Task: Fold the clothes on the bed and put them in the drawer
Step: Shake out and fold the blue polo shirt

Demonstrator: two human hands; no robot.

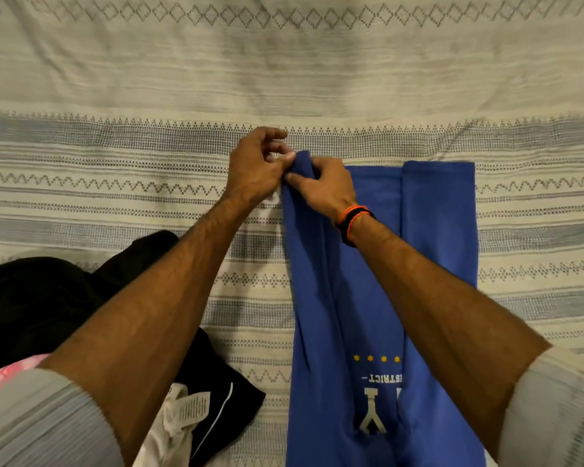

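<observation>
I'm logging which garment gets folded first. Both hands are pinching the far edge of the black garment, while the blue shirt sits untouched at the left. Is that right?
Not quite: the garments are swapped. In the head view, the left hand and right hand pinch the far edge of the blue shirt, while the black garment sits untouched at the left.

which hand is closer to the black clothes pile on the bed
Left. The left hand pinches the blue shirt at its far left corner, on the side toward the black clothes pile. The right hand grips the same corner, further right.
</observation>
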